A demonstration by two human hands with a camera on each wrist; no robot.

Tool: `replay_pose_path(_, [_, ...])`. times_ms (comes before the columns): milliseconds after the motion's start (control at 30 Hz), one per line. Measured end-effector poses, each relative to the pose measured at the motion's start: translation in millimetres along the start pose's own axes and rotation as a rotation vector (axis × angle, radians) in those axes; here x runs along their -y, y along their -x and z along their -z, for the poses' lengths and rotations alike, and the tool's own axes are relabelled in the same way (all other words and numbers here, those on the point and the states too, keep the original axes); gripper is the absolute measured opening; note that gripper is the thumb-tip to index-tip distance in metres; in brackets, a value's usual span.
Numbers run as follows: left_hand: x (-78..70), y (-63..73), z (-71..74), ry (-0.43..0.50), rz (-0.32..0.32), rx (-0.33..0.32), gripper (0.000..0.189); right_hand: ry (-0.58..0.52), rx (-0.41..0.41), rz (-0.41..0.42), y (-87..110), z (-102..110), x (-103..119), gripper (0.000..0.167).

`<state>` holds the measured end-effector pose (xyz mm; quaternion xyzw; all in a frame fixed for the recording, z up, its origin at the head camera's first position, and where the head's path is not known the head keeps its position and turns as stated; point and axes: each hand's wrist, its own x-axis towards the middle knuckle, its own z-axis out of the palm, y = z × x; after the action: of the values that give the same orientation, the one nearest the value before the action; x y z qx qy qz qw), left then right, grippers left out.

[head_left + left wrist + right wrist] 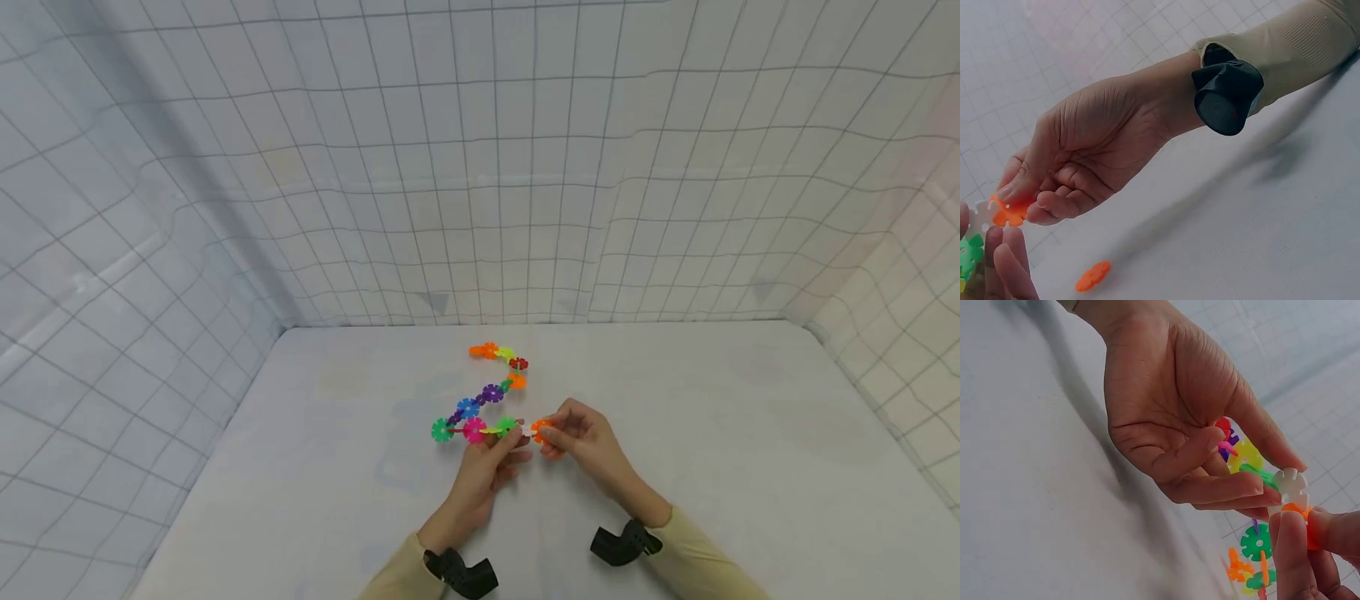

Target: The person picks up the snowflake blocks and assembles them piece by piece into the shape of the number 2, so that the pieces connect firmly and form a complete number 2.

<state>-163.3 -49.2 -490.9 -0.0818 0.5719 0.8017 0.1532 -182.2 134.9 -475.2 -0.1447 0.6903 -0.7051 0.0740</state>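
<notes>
A winding chain of bright interlocking snowflake discs lies on the table, running back from a green disc (pixel 442 430) to orange ones (pixel 490 351). My left hand (pixel 480 475) pinches the chain's near end around a green disc (pixel 506 426) and a white disc (pixel 1290 485), thumb on top and fingers beneath. Between thumb and fingertips, my right hand (pixel 588 442) holds an orange disc (pixel 1010 212). In the right wrist view this orange disc meets the white disc's edge; fingers partly hide the joint.
Another orange disc (pixel 1093 276) lies on the table in the left wrist view. The white table (pixel 750 467) is bordered at the back and sides by white grid-lined sheeting (pixel 525 167). Both wrists carry black camera mounts (pixel 626 543).
</notes>
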Motion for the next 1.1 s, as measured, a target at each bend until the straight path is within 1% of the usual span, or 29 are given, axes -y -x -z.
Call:
replay_pose_path(133, [3.8,3.9,4.7,-0.014,0.017,0.037,0.046,-0.014,-0.002,-0.023,0.4,0,-7,0.022])
replay_pose_path(267, [7.9,14.8,8.1,-0.088,0.046,0.107,0.05,-0.016,-0.018,-0.048,1.3,1,-11,0.022])
replay_pose_path(333, [9.6,20.0,9.0,-0.142,0.025,0.15,0.048,-0.023,-0.02,-0.05,1.6,3,-13,0.021])
replay_pose_path(367, [9.9,21.4,9.3,-0.175,0.0,0.165,0.046,-0.026,-0.021,-0.053,1.8,3,-13,0.021])
replay_pose_path(400, [9.5,22.5,9.2,-0.217,-0.048,0.174,0.042,-0.031,-0.022,-0.057,1.9,4,-14,0.021])
replay_pose_path(433, [8.7,22.7,9.0,-0.275,-0.123,0.174,0.038,-0.037,-0.023,-0.066,1.8,5,-15,0.02])
replay_pose_path(467, [7.4,22.6,8.7,-0.34,-0.214,0.161,0.033,-0.043,-0.02,-0.073,1.9,5,-16,0.02])
replay_pose_path(533, [4.4,21.9,8.2,-0.5,-0.403,0.1,0.024,-0.054,-0.016,-0.097,2.3,6,-17,0.019])
replay_pose_path(600, [1.7,20.8,7.5,-0.675,-0.594,0.01,0.013,-0.063,-0.012,-0.117,2.8,7,-19,0.02])
replay_pose_path(633, [0.7,20.2,7.3,-0.756,-0.675,-0.029,0.01,-0.066,-0.009,-0.121,3.2,7,-20,0.02])
replay_pose_path(667, [0.2,19.5,7.2,-0.825,-0.739,-0.05,0.01,-0.063,-0.006,-0.125,3.7,7,-21,0.021])
replay_pose_path(733, [-0.6,17.4,7.1,-0.956,-0.833,-0.067,0.014,-0.061,-0.009,-0.135,4.6,7,-21,0.022])
replay_pose_path(800, [-1.4,14.5,7.1,-1.077,-0.898,-0.075,0.021,-0.051,-0.018,-0.153,5.4,7,-21,0.022])
replay_pose_path(867, [-2.2,11.0,7.6,-1.172,-0.926,-0.083,0.024,-0.022,-0.016,-0.175,6.4,7,-21,0.022])
replay_pose_path(900, [-2.3,9.3,8.0,-1.208,-0.926,-0.089,0.023,-0.011,-0.014,-0.187,6.9,7,-21,0.021])
replay_pose_path(1000, [-1.7,4.5,9.9,-1.263,-0.915,-0.078,0.017,0.039,0.008,-0.219,8.1,5,-23,0.02])
replay_pose_path(1100, [-0.5,0.2,11.9,-1.272,-0.906,-0.049,0.011,0.109,0.025,-0.229,8.6,5,-25,0.02])
